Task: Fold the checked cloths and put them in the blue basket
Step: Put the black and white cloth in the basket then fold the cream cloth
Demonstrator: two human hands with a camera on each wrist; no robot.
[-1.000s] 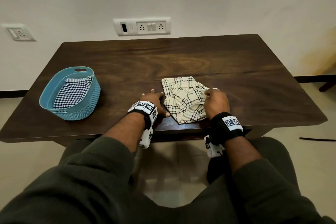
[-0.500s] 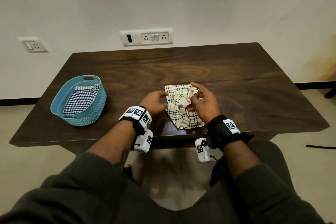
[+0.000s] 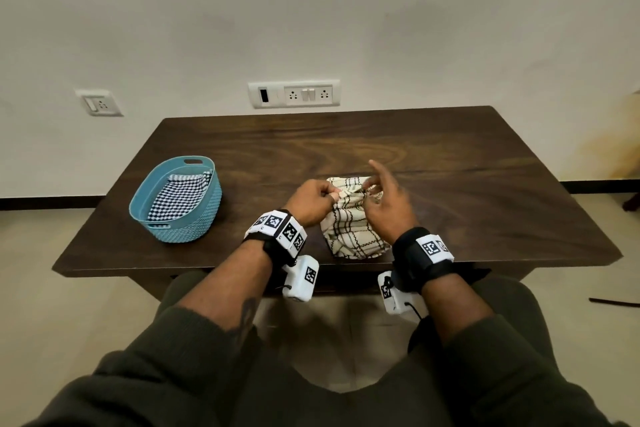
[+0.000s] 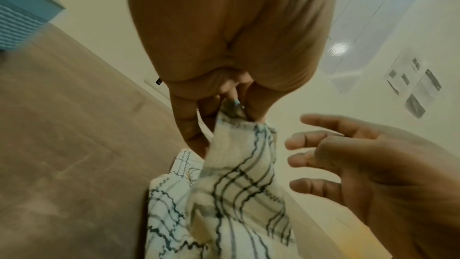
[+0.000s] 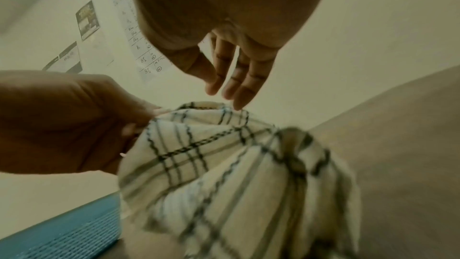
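Note:
A cream cloth with dark check lines [image 3: 353,229] is bunched near the table's front edge, its top lifted. My left hand [image 3: 313,199] pinches the cloth's upper edge; the left wrist view shows the cloth [image 4: 239,180] hanging from the thumb and fingers of that hand [image 4: 224,111]. My right hand [image 3: 388,198] hovers just right of the cloth with fingers spread and straight, holding nothing; in the right wrist view its fingertips [image 5: 236,94] hang just above the cloth [image 5: 224,164]. The blue basket [image 3: 204,215] stands at the left with a small-checked black-and-white cloth [image 3: 180,194] inside.
The dark wooden table [image 3: 450,163] stands against a white wall with socket plates [image 3: 294,94]. Bare wood lies behind and to the right of the cloth. My knees sit under the front edge.
The left hand has taken hold of the cloth's top edge and raised it. The right hand has let go and spread its fingers. The cloth went from lying flat to bunched upward.

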